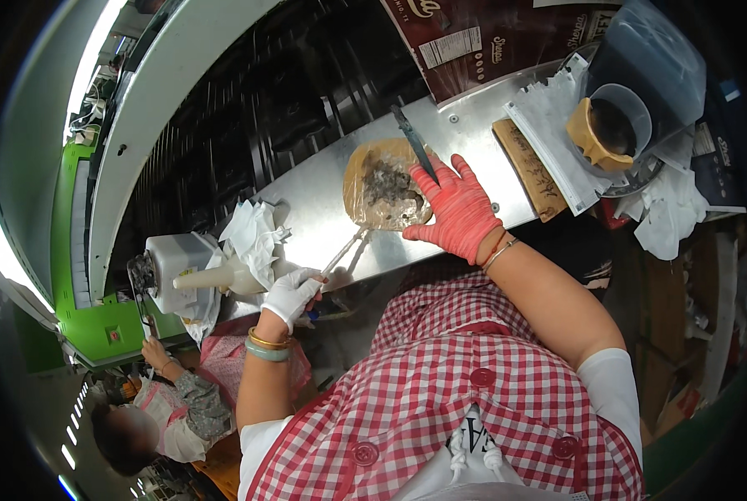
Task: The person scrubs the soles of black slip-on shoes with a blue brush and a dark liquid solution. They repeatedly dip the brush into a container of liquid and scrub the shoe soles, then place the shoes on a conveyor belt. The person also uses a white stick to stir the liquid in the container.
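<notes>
My left hand (294,296), in a white glove, is closed around a slim pale stick-like tool (343,253); its exact kind is unclear. The tool's far tip reaches the near edge of a round tan pad (358,188). Dark grey smears cover the pad's middle, and its surface looks shiny. My right hand (459,209), in a red knit glove, rests at the pad's right side with its fingers spread. A dark narrow blade-like tool (410,134) slants over the pad's far right edge, its near end beside my right fingertips.
The metal bench (298,184) borders a dark ribbed surface (248,108). At right are a wooden block (530,171), white plastic bags (549,125) and a clear cup (624,117). A squeeze bottle (223,278) and crumpled paper (252,238) stand left, near another person (186,401).
</notes>
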{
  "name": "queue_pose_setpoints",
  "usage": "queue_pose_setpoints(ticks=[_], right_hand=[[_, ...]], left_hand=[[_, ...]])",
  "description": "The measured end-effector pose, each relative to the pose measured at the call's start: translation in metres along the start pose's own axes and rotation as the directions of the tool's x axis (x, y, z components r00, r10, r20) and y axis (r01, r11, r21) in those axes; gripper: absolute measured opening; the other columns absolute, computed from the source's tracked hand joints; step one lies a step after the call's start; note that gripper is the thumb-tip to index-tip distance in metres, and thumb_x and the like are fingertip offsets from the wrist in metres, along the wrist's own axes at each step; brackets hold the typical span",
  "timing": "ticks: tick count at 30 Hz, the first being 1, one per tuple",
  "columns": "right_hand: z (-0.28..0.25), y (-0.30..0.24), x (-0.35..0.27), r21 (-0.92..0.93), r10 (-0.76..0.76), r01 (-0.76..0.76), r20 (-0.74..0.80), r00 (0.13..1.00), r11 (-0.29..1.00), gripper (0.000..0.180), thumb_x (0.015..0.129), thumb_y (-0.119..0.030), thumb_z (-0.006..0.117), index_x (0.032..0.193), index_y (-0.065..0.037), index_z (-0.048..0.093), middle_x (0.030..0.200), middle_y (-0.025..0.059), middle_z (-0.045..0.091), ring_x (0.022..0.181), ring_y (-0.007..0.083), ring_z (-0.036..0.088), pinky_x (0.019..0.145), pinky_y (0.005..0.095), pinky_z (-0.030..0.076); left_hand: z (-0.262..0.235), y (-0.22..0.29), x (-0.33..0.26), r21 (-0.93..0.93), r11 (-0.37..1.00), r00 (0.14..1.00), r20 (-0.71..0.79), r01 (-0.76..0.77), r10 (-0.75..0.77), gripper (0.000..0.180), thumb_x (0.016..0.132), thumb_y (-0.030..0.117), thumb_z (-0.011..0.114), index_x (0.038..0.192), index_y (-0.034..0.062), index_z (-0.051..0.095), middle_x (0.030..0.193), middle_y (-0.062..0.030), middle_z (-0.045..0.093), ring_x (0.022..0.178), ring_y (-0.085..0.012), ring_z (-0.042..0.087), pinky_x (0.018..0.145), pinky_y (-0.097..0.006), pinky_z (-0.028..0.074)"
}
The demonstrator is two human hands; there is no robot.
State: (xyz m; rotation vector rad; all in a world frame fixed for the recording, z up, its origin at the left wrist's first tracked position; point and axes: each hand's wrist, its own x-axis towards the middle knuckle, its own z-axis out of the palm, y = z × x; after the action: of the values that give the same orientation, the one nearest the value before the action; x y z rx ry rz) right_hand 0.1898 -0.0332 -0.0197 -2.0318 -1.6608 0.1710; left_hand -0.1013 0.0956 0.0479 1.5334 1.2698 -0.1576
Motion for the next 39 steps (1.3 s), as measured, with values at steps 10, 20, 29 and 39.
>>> queue_pose_setpoints(ticks=[10, 20, 29, 39], right_hand=[[0.001, -0.001, 0.001, 0.007, -0.005, 0.005, -0.019, 1.000, 1.000, 0.090, 0.064, -0.062, 0.064, 0.130, -0.006, 0.042, 0.133, 0.0214, 0.040, 0.127, 0.0298, 0.035, 0.109, 0.0438, 0.020], [-0.004, -0.004, 0.001, -0.040, 0.018, -0.015, 0.054, 0.998, 0.999, 0.087, 0.069, -0.062, 0.060, 0.134, -0.007, 0.040, 0.136, 0.0205, 0.037, 0.126, 0.0268, 0.038, 0.111, 0.0438, 0.013], [-0.004, -0.005, 0.002, -0.045, 0.020, -0.018, 0.049, 0.999, 0.999, 0.087, 0.068, -0.062, 0.062, 0.132, -0.007, 0.042, 0.135, 0.0197, 0.038, 0.126, 0.0263, 0.038, 0.111, 0.0433, 0.015], [-0.006, -0.008, 0.003, -0.067, 0.026, -0.022, 0.061, 0.998, 0.998, 0.087, 0.068, -0.063, 0.061, 0.133, -0.008, 0.041, 0.136, 0.0195, 0.038, 0.126, 0.0258, 0.038, 0.111, 0.0427, 0.015]], left_hand=[[0.033, 0.016, 0.023, -0.136, 0.983, 0.992, -0.047, -0.127, 0.121, 0.014, 0.087, 0.013, 0.057, 0.095, 0.0017, 0.061, 0.071, -0.0012, 0.058, 0.055, -0.0050, 0.049, 0.050, -0.018, 0.039], [0.042, 0.004, 0.040, 0.369, 0.903, 0.927, -0.208, -0.221, 0.312, 0.017, 0.088, 0.020, 0.058, 0.092, 0.0043, 0.063, 0.064, -0.0029, 0.057, 0.056, -0.0115, 0.052, 0.052, -0.026, 0.041], [0.052, 0.010, 0.024, 0.671, 0.720, 0.883, -0.213, -0.179, 0.419, 0.025, 0.091, 0.032, 0.049, 0.094, 0.0103, 0.061, 0.072, -0.0190, 0.059, 0.068, -0.0370, 0.058, 0.061, -0.042, 0.045], [0.051, 0.008, 0.009, 0.766, 0.637, 0.887, -0.237, -0.081, 0.397, 0.024, 0.091, 0.032, 0.048, 0.093, 0.0108, 0.059, 0.075, -0.0203, 0.060, 0.069, -0.0397, 0.059, 0.061, -0.047, 0.045]])
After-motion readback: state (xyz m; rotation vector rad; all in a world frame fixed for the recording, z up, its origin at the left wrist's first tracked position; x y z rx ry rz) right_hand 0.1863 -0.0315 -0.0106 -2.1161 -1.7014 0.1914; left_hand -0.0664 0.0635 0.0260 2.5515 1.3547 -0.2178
